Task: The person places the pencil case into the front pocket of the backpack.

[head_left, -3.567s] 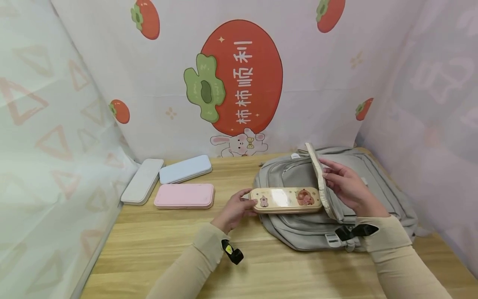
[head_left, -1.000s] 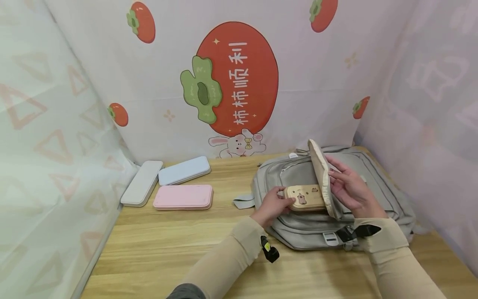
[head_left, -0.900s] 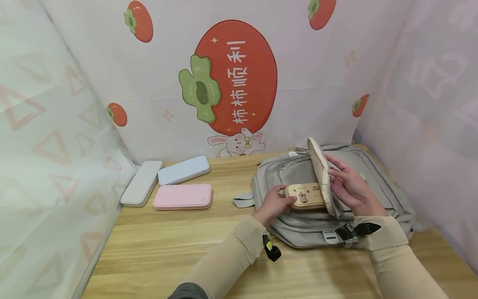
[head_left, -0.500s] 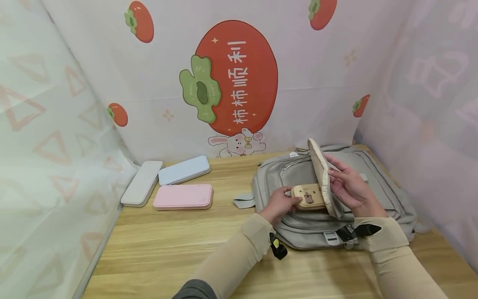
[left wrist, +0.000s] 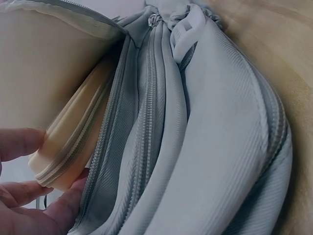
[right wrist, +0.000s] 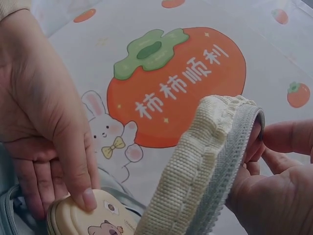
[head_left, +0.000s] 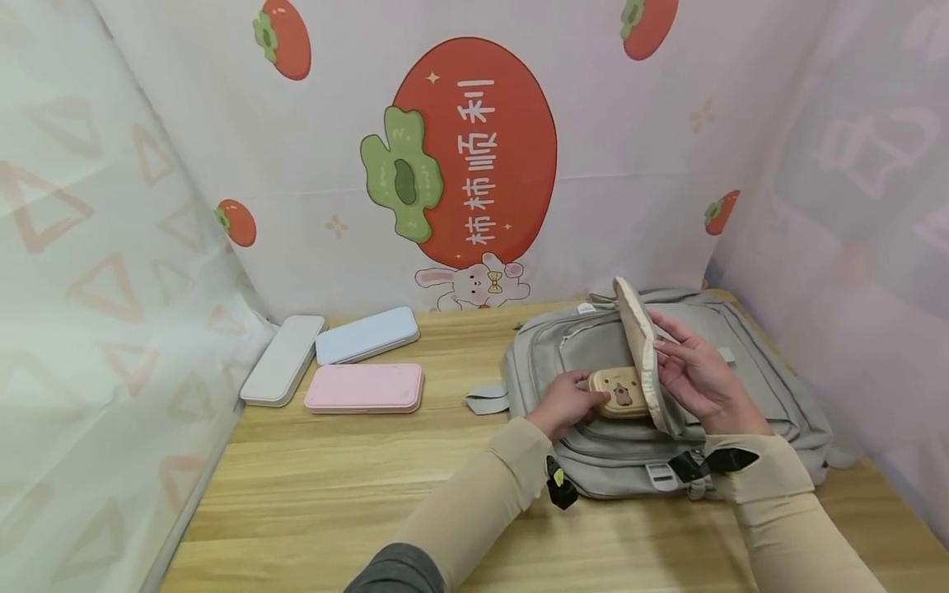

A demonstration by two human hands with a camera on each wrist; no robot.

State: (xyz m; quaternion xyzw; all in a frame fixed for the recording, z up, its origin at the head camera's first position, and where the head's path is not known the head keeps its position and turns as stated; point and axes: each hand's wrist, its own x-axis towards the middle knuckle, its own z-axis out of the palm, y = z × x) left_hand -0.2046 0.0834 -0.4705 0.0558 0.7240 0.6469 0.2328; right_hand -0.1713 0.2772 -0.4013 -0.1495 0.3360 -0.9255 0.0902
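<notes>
A cream pencil case (head_left: pixel 617 392) with a zipper round its side and bear pictures on top is partly inside the front pocket of the grey backpack (head_left: pixel 593 342). Its far end is hidden behind the pocket's flap (head_left: pixel 639 350). My left hand (head_left: pixel 569 403) pinches the near end, thumb on top and fingers below, as the left wrist view shows. With my right hand (head_left: pixel 700 379) I hold the flap's zippered edge raised, away from the bag. In the right wrist view the flap's pale lining (right wrist: pixel 195 166) stands between both hands.
To the left lie a pink case (head_left: pixel 363 388), a light blue case (head_left: pixel 367 335) and a white case (head_left: pixel 283 361) on the wooden table (head_left: pixel 334 494). A grey strap (head_left: pixel 487 399) sticks out left of the bag. Printed cloth (head_left: pixel 334 148) hangs behind and at both sides.
My left hand has carried the pencil case rightwards into the pocket, so less of it shows. My right hand keeps the flap raised, which now leans slightly more to the right.
</notes>
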